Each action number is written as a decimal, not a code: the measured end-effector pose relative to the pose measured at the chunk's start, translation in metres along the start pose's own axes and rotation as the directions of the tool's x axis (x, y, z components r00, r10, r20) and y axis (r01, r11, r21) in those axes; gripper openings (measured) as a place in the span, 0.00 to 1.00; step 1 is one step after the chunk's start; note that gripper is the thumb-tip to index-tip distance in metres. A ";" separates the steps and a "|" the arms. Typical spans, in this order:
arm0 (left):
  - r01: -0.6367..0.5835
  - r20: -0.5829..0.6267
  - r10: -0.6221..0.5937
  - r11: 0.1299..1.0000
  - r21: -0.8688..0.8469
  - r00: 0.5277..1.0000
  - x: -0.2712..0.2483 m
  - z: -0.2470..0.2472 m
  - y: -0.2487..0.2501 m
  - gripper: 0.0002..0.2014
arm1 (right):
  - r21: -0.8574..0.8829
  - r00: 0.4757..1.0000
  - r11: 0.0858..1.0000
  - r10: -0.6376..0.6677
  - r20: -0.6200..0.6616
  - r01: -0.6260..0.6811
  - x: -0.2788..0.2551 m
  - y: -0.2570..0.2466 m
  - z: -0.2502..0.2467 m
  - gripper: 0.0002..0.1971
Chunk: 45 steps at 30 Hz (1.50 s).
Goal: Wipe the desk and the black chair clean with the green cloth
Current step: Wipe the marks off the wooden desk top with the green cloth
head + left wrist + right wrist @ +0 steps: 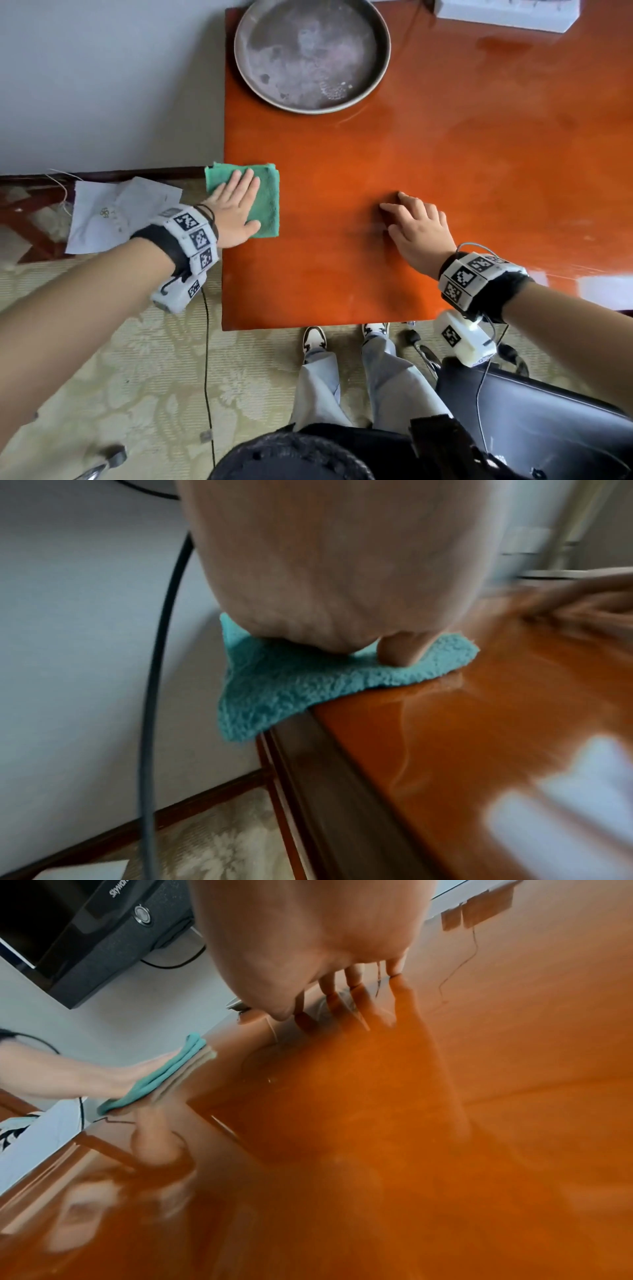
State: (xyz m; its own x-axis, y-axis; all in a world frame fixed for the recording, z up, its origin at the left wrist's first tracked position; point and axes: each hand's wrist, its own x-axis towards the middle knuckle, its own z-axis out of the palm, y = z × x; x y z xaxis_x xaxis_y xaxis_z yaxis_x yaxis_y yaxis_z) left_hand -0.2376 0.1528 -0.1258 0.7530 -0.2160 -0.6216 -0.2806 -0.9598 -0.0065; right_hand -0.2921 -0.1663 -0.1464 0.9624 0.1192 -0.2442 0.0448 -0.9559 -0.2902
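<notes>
Cloth (265, 198) first: green, folded into a rough square, sitting right at the left edge of the desk (428, 178), one corner poking out past the edge over the floor. Left hand (236, 210) is flat on top of it, fingers straight and together, palm pressing down, nothing curled around the fabric. From the left wrist view the palm (325, 569) fills most of the picture and hides the fingers; only the thumb tip shows, touching the cloth (291, 685) where it droops over the desk's dark side rail. Right side of that view is smeared with blur, hard to read.

Right hand (416, 228) is on the bare orange wood, well apart from the cloth, fingers bent with the tips touching the surface and holding nothing. The right wrist view shows those fingertips (327, 984) meeting their own reflection in the glossy top (very shiny, almost a mirror), and the cloth (161, 1074) seen edge-on under the other hand.

Round metal tray (383, 78) at the far end of the desk, its top rim cut off by the frame. White box (507, 17) at the far right, mostly out of shot. Black chair (534, 421) at lower right, only partly visible behind the right forearm. Papers (113, 212) lie on the carpet beside the desk.
</notes>
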 end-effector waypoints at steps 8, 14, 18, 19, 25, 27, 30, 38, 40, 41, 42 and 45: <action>-0.206 0.123 0.191 0.971 0.121 0.974 -0.050 0.037 0.005 0.41 | -0.024 1.000 1.000 -0.005 -0.030 0.004 0.000 -0.006 -0.001 0.31; -0.062 0.029 0.060 0.995 0.079 0.998 0.000 0.000 -0.008 0.39 | -0.090 0.999 0.995 -0.039 -0.036 0.035 0.006 -0.009 -0.007 0.29; 0.108 -0.067 -0.114 0.990 -0.088 0.991 0.047 -0.035 -0.019 0.40 | -0.149 0.998 0.987 -0.067 -0.014 0.064 0.006 -0.007 -0.009 0.26; 0.152 -0.066 -0.161 0.980 -0.129 0.985 0.056 -0.044 -0.019 0.40 | -0.166 0.997 0.983 -0.076 -0.006 0.074 0.006 -0.006 -0.010 0.25; 0.256 -0.139 -0.310 0.916 -0.308 0.941 0.092 -0.058 -0.022 0.39 | -0.162 0.997 0.984 -0.076 0.020 0.079 0.009 -0.004 -0.014 0.26; 0.244 -0.151 -0.292 0.931 -0.272 0.945 0.091 -0.054 -0.021 0.38 | -0.156 0.997 0.985 -0.077 0.018 0.079 0.009 -0.005 -0.015 0.26; 0.146 -0.114 -0.161 0.981 -0.128 0.980 0.078 -0.050 -0.018 0.37 | -0.163 0.997 0.983 -0.083 0.004 0.083 0.008 -0.006 -0.014 0.26; -0.399 0.105 0.387 0.856 0.329 0.916 0.004 -0.001 0.029 0.37 | -0.166 0.995 0.981 -0.098 0.016 0.100 0.006 -0.004 -0.011 0.29; -0.511 0.185 0.479 0.757 0.408 0.858 -0.013 0.017 0.037 0.37 | -0.155 0.995 0.983 -0.097 0.024 0.099 0.004 -0.002 -0.010 0.30; -0.554 0.224 0.509 0.718 0.421 0.831 -0.021 0.025 0.040 0.37 | -0.152 0.995 0.983 -0.096 0.025 0.098 0.003 -0.002 -0.010 0.29; -0.596 0.256 0.540 0.683 0.423 0.802 -0.028 0.034 0.041 0.38 | -0.151 0.995 0.984 -0.096 0.024 0.099 0.001 -0.002 -0.010 0.28; -0.726 0.272 0.690 0.539 0.427 0.671 -0.049 0.053 0.042 0.39 | -0.169 0.993 0.979 -0.115 0.008 0.115 -0.002 0.001 -0.009 0.24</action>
State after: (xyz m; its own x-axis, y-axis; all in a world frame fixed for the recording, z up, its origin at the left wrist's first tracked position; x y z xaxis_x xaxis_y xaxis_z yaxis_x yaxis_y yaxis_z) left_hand -0.3181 0.1331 -0.1369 0.1504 -0.7581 -0.6346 -0.9520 -0.2841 0.1138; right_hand -0.2913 -0.1695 -0.1380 0.9486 0.2309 -0.2164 0.2000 -0.9674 -0.1555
